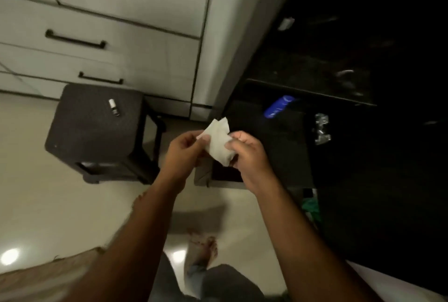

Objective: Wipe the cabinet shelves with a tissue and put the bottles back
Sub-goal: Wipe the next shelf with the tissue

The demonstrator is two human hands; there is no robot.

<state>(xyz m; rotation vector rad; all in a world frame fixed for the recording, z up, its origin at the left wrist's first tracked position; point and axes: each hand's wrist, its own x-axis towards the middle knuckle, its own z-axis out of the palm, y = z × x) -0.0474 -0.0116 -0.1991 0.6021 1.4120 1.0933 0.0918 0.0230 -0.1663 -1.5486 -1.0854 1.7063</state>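
I hold a crumpled white paper tissue (219, 141) between my two hands in front of me, my left hand (185, 150) pinching its left edge with thumb and fingers and my right hand (244, 151) curled round its right side. Beyond them stands the open dark cabinet (315, 97), where a blue plastic bottle (278, 106) lies tilted on a shelf. To my left a small silver cylindrical bottle (113, 106) lies on a dark square stool (94, 129) beside white drawers (97, 30).
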